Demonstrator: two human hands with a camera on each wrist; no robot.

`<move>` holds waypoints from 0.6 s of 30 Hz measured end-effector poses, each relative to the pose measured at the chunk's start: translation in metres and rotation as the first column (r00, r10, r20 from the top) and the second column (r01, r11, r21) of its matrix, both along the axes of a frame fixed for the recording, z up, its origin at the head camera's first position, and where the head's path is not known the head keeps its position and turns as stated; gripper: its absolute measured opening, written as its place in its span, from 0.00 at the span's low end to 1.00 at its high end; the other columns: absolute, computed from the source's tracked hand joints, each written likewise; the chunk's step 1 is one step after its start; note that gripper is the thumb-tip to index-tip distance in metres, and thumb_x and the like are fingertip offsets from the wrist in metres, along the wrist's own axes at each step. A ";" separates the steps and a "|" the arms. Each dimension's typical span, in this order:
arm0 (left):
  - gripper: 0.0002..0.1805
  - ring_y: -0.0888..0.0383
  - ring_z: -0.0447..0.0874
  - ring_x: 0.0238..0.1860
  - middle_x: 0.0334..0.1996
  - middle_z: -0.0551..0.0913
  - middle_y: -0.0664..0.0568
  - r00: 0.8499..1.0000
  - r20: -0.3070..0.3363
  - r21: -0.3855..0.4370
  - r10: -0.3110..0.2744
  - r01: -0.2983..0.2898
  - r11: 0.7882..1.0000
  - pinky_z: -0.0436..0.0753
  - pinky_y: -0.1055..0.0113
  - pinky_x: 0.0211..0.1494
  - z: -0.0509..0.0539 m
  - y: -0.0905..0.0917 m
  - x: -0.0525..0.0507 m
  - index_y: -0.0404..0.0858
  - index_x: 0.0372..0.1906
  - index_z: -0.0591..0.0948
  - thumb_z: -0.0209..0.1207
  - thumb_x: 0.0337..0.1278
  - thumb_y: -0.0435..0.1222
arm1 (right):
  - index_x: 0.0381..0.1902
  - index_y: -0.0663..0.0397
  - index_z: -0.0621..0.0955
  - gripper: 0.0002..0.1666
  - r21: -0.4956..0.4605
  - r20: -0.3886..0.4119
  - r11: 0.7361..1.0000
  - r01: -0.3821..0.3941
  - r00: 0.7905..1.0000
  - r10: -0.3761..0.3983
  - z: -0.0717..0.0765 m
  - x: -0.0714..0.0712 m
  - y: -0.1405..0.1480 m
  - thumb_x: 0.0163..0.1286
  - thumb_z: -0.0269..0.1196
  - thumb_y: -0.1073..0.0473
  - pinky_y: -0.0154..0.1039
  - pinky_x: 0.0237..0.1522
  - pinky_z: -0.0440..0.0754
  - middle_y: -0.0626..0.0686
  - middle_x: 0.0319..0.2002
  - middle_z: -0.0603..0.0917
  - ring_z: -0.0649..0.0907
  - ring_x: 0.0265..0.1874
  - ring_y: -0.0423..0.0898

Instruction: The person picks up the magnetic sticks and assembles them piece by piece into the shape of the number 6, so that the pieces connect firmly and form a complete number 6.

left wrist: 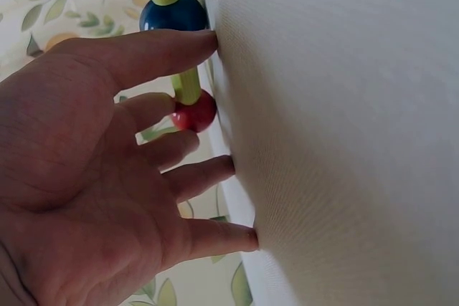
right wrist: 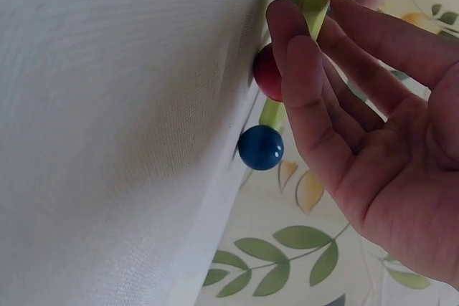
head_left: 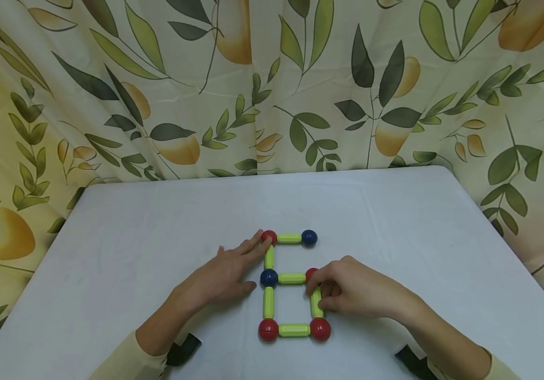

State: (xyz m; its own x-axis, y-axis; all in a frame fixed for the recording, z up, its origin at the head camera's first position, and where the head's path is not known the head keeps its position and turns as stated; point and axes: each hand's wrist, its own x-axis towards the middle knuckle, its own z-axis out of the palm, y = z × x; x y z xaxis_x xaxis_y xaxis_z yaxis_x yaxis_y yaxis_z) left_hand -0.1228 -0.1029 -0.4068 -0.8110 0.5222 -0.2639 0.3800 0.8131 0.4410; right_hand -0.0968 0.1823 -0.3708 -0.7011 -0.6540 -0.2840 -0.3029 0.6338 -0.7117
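Observation:
Yellow-green rods and red and blue balls lie joined on the table: a closed square, with one rod running up from its far left corner and another across the top. My left hand point(head_left: 224, 273) lies flat with spread fingers, its fingertips on the upper left red ball point(head_left: 269, 237); its thumb is near the blue ball point(head_left: 269, 277). My right hand point(head_left: 362, 287) pinches the square's right-side rod point(head_left: 317, 301) between thumb and fingers, its fingers partly covering the red ball point(right wrist: 268, 73) at that rod's far end. The bottom right red ball point(head_left: 320, 329) touches the near end.
A white cloth covers the table point(head_left: 158, 221). Behind it hangs a curtain point(head_left: 300, 105) printed with leaves and fruit. The top rod point(head_left: 289, 238) ends at a blue ball point(head_left: 309, 238). Dark straps point(head_left: 183, 349) show near the sleeves.

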 end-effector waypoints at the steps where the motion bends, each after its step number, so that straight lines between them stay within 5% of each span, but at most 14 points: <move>1: 0.51 0.45 0.62 0.81 0.86 0.48 0.57 1.000 -0.003 0.000 0.000 0.000 1.000 0.57 0.25 0.75 0.000 0.000 0.000 0.56 0.84 0.56 0.71 0.62 0.39 | 0.46 0.46 0.90 0.12 0.000 0.000 1.000 0.000 1.000 0.000 0.000 0.000 0.000 0.64 0.73 0.62 0.32 0.29 0.81 0.38 0.25 0.84 0.80 0.25 0.36; 18: 0.51 0.44 0.55 0.83 0.86 0.46 0.57 1.000 -0.008 0.016 0.021 -0.021 1.000 0.56 0.25 0.76 0.002 0.000 0.001 0.54 0.84 0.54 0.70 0.62 0.39 | 0.49 0.48 0.89 0.13 0.003 -0.046 1.000 0.008 0.999 -0.008 -0.002 -0.002 0.000 0.66 0.73 0.60 0.31 0.31 0.82 0.37 0.26 0.85 0.80 0.26 0.35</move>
